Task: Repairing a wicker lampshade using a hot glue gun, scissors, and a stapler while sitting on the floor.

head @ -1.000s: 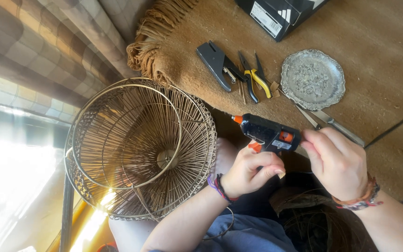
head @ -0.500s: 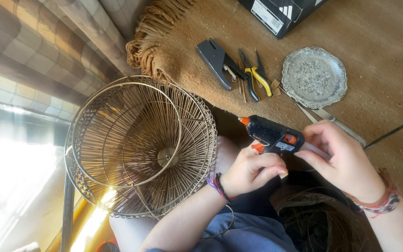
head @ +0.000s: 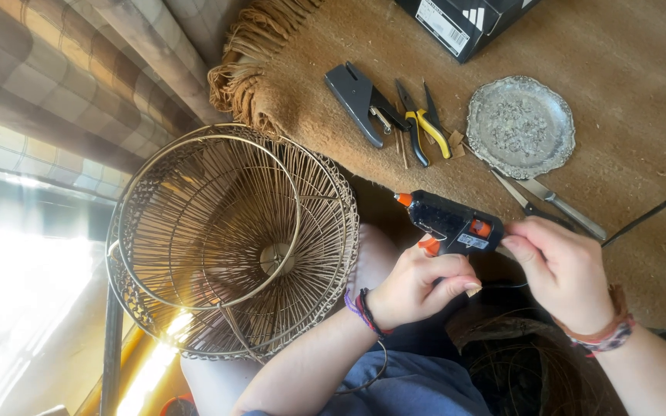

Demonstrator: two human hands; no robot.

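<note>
Since the earlier frames our right hand has slid in from the gun's rear, so its fingertips now meet the back end of the hot glue gun; the gun itself has crept slightly toward the wire basket and sits a little higher over the brown mat. The basket, pliers and dish lie where they lay before.

The glue gun is small and black, with an orange nozzle tip, an orange trigger under the body and an orange round mark on its side beside a pale label. Our left hand is clenched around its handle from below, one finger by the trigger. Our right hand pinches at the gun's rear end; whether it grips the gun itself or something thin behind it, we cannot tell.

The gun's long axis runs nearly level across the view, tilting slightly upward toward the nozzle. The nozzle points left, toward the rim of the basket, which lies on its side just beside our knee. The gun hangs in the air over the near edge of the mat, clear of its surface. Farther along the mat lie yellow-handled pliers, a black staple gun, an embossed silver dish and a pair of scissors.
</note>
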